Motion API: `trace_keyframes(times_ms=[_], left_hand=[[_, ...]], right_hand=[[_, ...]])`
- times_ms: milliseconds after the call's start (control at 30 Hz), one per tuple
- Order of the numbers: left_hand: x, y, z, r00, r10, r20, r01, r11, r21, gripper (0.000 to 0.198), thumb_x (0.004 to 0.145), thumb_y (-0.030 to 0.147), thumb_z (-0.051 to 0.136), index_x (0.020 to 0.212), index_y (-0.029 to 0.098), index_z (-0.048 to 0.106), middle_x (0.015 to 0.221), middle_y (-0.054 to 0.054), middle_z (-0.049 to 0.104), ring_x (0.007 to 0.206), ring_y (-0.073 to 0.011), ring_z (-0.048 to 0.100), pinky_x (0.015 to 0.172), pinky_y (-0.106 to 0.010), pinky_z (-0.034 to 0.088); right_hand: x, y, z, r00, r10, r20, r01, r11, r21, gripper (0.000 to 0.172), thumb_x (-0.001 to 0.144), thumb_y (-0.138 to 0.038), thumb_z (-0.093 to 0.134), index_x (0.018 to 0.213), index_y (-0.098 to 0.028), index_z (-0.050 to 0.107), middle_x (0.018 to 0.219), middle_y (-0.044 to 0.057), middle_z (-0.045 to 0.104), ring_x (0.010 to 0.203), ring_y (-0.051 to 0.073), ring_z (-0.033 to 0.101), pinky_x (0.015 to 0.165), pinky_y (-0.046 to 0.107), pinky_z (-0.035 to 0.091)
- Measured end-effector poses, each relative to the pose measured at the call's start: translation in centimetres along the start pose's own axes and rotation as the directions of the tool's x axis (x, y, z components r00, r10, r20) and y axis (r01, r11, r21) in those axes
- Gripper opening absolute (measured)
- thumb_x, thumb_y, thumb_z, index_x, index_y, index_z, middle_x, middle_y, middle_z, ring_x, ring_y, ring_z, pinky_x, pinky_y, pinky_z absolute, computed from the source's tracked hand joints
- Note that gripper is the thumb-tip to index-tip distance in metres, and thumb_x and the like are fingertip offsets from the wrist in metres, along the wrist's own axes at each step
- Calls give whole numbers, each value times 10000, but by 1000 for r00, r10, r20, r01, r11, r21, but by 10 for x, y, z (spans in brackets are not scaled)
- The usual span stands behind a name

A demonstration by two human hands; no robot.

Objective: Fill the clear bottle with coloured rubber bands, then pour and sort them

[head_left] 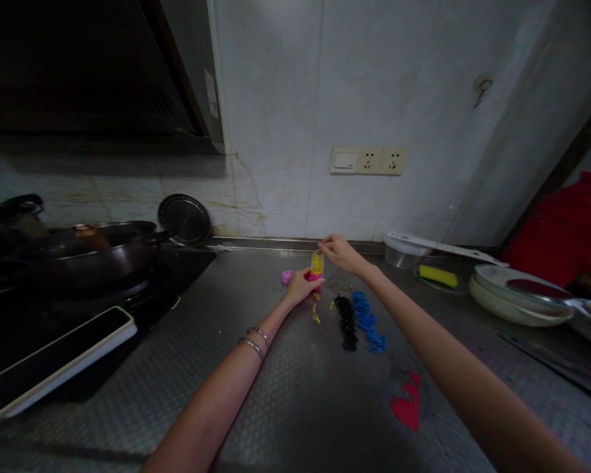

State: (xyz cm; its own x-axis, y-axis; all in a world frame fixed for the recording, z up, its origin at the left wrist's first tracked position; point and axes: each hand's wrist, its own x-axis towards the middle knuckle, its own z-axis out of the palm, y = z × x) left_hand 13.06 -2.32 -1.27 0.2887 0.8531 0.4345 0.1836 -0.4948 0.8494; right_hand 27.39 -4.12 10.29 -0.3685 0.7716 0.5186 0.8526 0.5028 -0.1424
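My left hand is closed around a small pink holder that stands on the metal counter. A stack of yellow bands rises from the holder. My right hand pinches the top of that yellow stack from above. Loose yellow bands lie just in front of my left hand. A row of black bands and a row of blue bands lie side by side to the right of them. A small pink piece sits to the left of the holder.
A stove with a dark pan and a round lid fills the left. White plates, a yellow sponge and a clear tub stand at the right. Red marks show on the counter. Wall sockets are behind.
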Motion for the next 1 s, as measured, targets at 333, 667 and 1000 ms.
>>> trace_keyframes(times_ms=[333,667,1000], left_hand=[[2,-1,-2,1000,2,11,-3,999,40,323,661,329,641,875,88,636,795,-61,662,673,-139,564,639,-248,442],[1,2,-3,999,32,6,-32,995,93,298,673,336,630,848,95,639,788,-63,663,670,-144,567,637,-254,440],[1,4,-3,1000,2,-1,-2,997,75,313,652,316,654,880,102,645,810,-65,668,689,-149,572,666,-264,449]], right_hand=[[-77,-8,8,965,-74,250,93,994,-64,188,753,-150,520,884,-183,651,911,76,588,916,195,495,787,279,401],[-91,-24,19,895,-103,435,256,915,-310,180,778,-123,476,783,-147,655,879,124,603,902,229,501,728,289,440],[-89,-28,22,937,-50,347,106,984,-146,141,788,-177,485,832,-158,618,960,102,569,949,194,506,754,260,430]])
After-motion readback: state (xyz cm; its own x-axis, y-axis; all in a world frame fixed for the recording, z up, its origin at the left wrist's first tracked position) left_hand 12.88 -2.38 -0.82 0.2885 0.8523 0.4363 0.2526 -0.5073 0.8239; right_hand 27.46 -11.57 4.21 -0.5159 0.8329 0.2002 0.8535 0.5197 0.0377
